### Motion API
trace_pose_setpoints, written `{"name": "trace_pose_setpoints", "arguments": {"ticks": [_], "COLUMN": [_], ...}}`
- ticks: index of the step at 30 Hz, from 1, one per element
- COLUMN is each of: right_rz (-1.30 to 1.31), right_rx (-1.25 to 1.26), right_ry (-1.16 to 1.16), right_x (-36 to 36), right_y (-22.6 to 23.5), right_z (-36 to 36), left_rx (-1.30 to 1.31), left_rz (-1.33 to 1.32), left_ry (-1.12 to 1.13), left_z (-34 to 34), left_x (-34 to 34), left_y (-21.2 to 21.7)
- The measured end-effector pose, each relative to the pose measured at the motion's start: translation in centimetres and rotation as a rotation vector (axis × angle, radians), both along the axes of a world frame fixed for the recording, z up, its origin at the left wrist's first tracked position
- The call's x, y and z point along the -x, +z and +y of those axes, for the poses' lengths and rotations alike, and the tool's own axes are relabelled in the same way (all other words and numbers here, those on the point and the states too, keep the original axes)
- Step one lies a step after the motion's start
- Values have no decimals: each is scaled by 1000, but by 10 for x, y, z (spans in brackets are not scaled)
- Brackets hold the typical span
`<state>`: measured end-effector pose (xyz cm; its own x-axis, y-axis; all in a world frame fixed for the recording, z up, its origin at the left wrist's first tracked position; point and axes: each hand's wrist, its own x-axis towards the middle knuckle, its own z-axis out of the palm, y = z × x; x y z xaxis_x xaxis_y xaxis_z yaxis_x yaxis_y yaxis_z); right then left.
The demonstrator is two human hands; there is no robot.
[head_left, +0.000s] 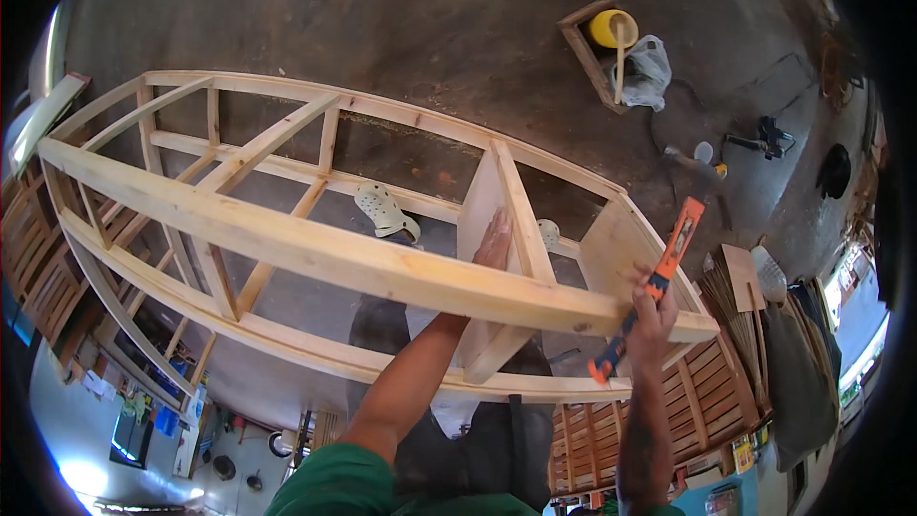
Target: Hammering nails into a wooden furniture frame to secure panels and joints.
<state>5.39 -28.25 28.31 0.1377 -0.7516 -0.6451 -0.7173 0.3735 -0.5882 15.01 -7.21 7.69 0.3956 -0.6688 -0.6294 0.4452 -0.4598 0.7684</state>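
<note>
A long light-wood frame [287,220] with cross pieces and uprights stands before me. My left arm reaches under its near top rail [382,263]. My left hand [493,241] lies with fingers stretched against a pale wooden panel [480,205], beside an upright edge strip [519,215]. My right hand [653,313] is closed around a long orange and dark-blue hand tool [676,247], held at a slant over the right end of that rail. I cannot make out the tool's exact kind. A second panel [611,239] stands within the frame's right end.
My pale clogs [384,210] show through the frame. On the floor beyond are a yellow container [611,29], a wooden angle piece [590,57], a clear plastic bag [651,76] and a dark power tool [769,139]. Slatted wooden panels [683,387] stand at the right.
</note>
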Motion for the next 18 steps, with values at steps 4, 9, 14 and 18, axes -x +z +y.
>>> {"name": "trace_pose_setpoints", "arguments": {"ticks": [4, 9, 14, 18], "right_rz": [-213, -226, -249, -201], "right_rx": [102, 239, 261, 206], "right_ry": [-104, -68, -9, 32], "right_x": [24, 24, 21, 22], "right_y": [-19, -23, -23, -22], "right_z": [12, 14, 12, 8], "left_rx": [-47, -504, -543, -683], "left_rz": [-34, 212, -398, -453], "left_ry": [-73, 103, 23, -19], "left_z": [34, 33, 24, 29], "left_x": [9, 26, 45, 58], "left_y": [70, 156, 163, 155]}}
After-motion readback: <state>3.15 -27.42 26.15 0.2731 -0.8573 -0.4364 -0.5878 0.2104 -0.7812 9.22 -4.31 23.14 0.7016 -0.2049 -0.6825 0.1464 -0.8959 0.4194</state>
